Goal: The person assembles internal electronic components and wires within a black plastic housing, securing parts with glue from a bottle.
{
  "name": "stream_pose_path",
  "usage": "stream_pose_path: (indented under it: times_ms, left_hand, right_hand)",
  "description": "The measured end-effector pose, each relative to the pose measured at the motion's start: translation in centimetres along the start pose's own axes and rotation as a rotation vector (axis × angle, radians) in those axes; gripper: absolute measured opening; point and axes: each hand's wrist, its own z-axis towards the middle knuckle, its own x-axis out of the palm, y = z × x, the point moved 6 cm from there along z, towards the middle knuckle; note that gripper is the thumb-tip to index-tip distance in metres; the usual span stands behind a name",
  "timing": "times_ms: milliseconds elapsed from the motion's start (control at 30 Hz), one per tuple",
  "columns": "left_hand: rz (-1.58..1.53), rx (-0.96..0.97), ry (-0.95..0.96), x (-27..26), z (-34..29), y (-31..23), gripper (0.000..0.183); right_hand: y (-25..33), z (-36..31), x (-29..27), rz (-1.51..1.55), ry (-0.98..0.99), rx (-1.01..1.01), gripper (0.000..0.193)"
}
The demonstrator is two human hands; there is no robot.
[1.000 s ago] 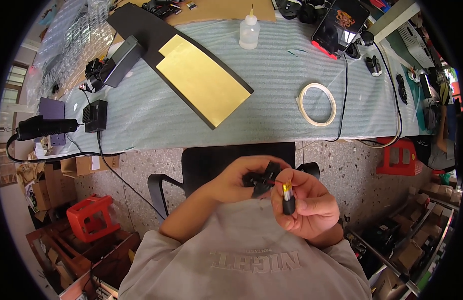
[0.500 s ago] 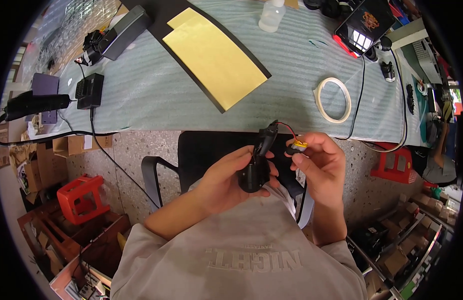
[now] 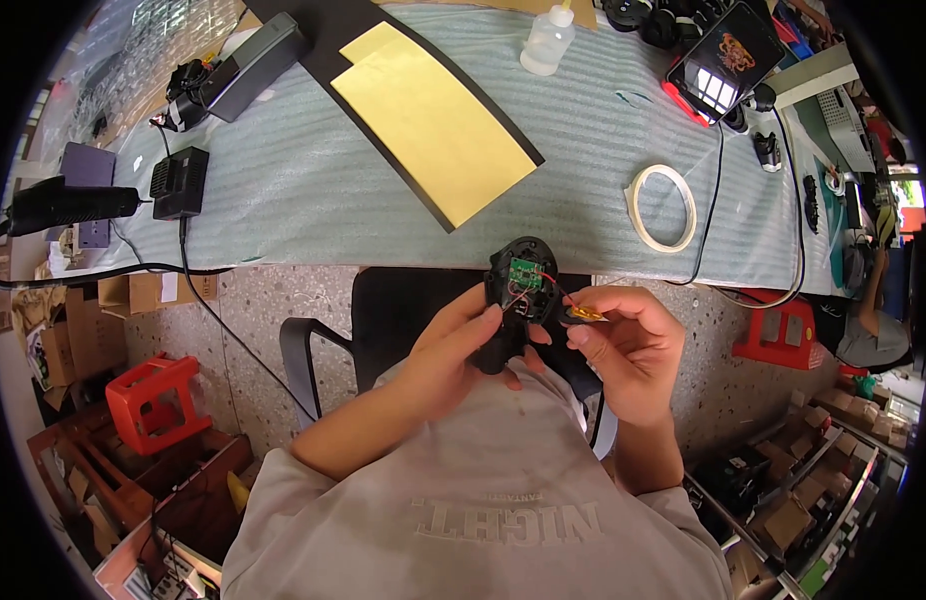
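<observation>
Head view, entries placed by the open black housing, which is in your grasp over the black chair, inner side facing you.

Item: green circuit board, inside the housing's upper end.
Item: small yellow-ended part, probably a battery, just right of the housing; a thin red wire runs between the two.
Item: left hand, wrapped about the housing, thumb at its near left edge.
Item: right hand, thumb and forefinger pinching the yellow-ended part.
Item: yellow sheet, beyond the housing, leftward.
Item: tape roll, beyond it, rightward.
Item: clear bottle, farthest beyond it.

Risks, as judged: you could tear a joint at the board if your hands drew apart and tightened the wire; you could crease the part by pinching hard; you could drop the housing past the chair if your left hold slackened.
</observation>
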Motion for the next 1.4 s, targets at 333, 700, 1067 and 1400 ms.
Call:
stream_pose_path:
  times_ms: [333, 700, 1067, 1400]
  left_hand:
    - [0.41, 0.407, -0.158, -0.7, -0.4, -1.7, 0.02]
    - [0.47, 0.321, -0.068, -0.7, 0.2, -1.7, 0.036]
    - [0.33, 0.464, -0.194, 0.7, 0.4, -1.2, 0.03]
    - [0.536, 0.639, -0.271, 1.0, -0.5, -1.7, 0.026]
  right_hand:
    - [2.4, -0.7, 1.1, -0.304, -0.038, -0.182, 0.023]
    - [-1.4, -0.8, 1.9, 0.02, -0.149, 0.003, 0.023]
    - [-0.3, -0.3, 1.8, -0.327, -0.343, -0.21, 0.015]
    - [-0.5, -0.8, 2.3, -0.452, -0.416, -0.349, 0.014]
